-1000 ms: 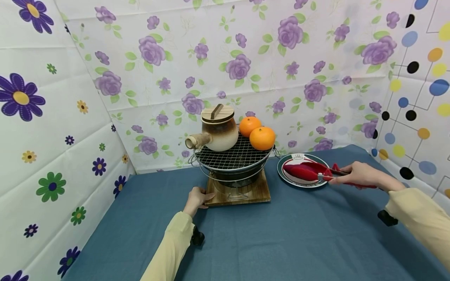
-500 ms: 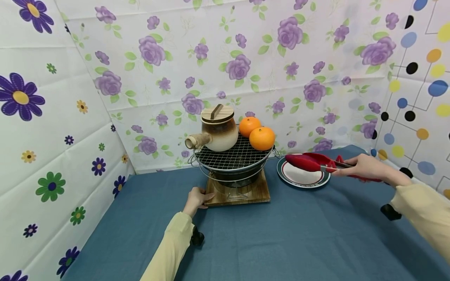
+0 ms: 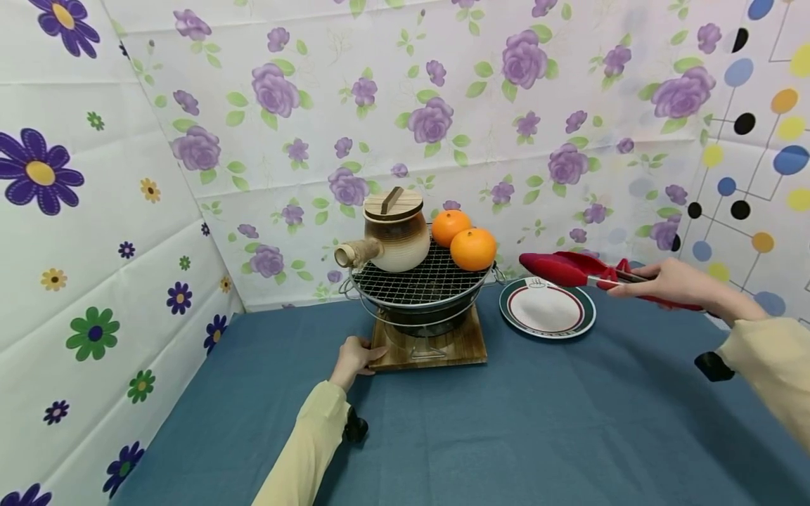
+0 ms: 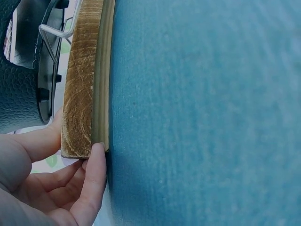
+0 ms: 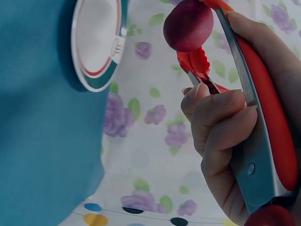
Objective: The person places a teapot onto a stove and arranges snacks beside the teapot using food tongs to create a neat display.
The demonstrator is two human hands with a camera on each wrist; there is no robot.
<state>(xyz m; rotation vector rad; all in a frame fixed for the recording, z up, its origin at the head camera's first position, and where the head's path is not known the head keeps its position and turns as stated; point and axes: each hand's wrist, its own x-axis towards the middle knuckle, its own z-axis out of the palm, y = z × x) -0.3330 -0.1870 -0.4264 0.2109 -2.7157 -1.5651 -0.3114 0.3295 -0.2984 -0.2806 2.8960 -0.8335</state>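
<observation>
My right hand grips red-and-metal tongs in the air at the right. Between the tong tips is a smooth purple-red sweet potato, partly cut off by the right wrist view's top edge. Below the tips lies a white plate with a green and red rim. My left hand holds the front left corner of a wooden board, thumb above and a fingertip at its lower side. On that board stands a black round grill with a mesh rack.
A clay teapot with a side handle and wooden lid sits on the rack. Beside it are two oranges. Blue cloth covers the table. Patterned cloth walls stand at the back and both sides.
My right hand has risen and shifted right with the tongs, lifting the sweet potato off the plate. The left hand stays at the board's corner.
</observation>
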